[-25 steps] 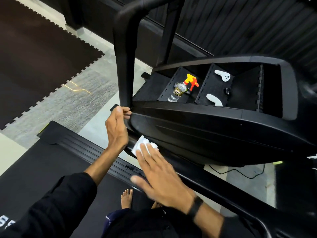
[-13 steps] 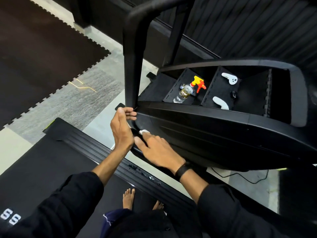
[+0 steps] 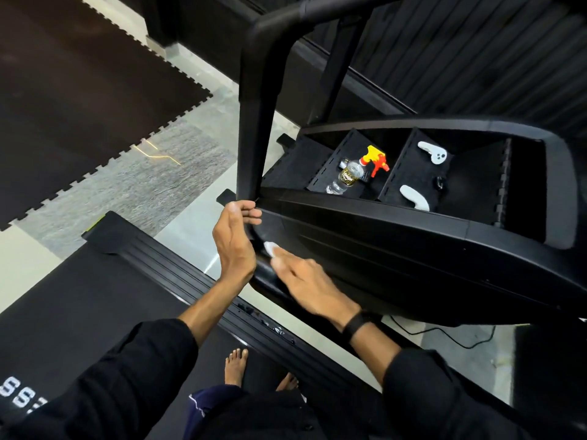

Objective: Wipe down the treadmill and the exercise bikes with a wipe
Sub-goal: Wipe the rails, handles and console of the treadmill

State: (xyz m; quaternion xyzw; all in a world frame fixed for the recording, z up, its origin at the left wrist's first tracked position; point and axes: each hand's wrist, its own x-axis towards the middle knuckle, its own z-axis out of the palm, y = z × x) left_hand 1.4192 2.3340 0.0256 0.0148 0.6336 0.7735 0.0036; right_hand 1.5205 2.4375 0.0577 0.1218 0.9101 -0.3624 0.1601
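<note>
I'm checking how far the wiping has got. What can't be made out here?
- Head view: most of the wipe hidden under the right hand, which is motion-blurred.
- Spray bottle label too small to read.
- Treadmill console underside is too dark to judge.

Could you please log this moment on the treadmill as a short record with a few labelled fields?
left hand: left hand grips the console corner below the black handrail
right hand: right hand presses the white wipe flat against the treadmill console
tray: spray bottle lying in a compartment; two white controllers in the next
feet: bare, on the belt
</note>
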